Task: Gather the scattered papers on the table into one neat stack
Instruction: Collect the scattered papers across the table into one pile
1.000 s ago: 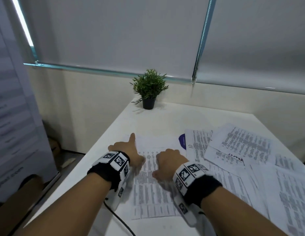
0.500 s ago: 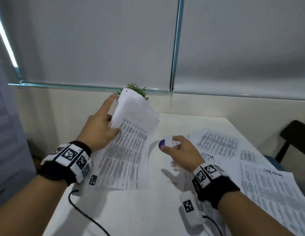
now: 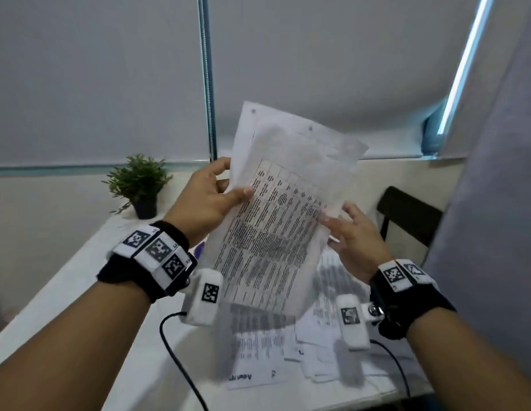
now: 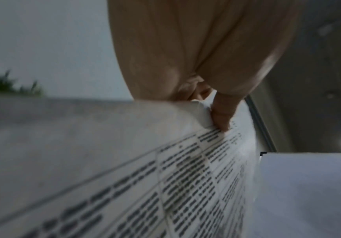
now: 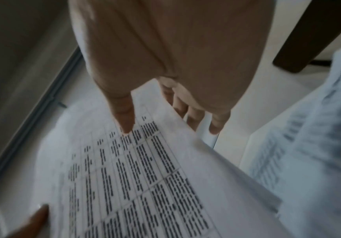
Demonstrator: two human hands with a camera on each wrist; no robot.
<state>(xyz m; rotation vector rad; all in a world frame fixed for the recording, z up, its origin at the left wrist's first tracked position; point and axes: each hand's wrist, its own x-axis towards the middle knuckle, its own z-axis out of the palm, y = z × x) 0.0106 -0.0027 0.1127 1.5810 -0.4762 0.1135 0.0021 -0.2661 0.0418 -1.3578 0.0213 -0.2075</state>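
A printed sheet of paper (image 3: 282, 221) with a table of text is held up in the air, tilted, above the white table (image 3: 80, 292). My left hand (image 3: 217, 191) pinches its left edge, thumb on the printed side; the left wrist view shows the thumb (image 4: 222, 119) pressing the paper (image 4: 165, 177). My right hand (image 3: 341, 223) takes the right edge, with the thumb (image 5: 124, 119) on the front and the fingers behind the sheet (image 5: 145, 177). More scattered papers (image 3: 326, 330) lie overlapping on the table under my hands.
A small potted plant (image 3: 140, 185) stands at the table's far left corner. A dark chair (image 3: 406, 215) sits beyond the table on the right, beside a grey curtain (image 3: 495, 203). Black cables (image 3: 181, 366) trail from my wrists across the near table.
My left hand has lifted the sheet higher and carried it right. My right hand left the papers on the table and rose to the sheet's right edge. The view swung right.
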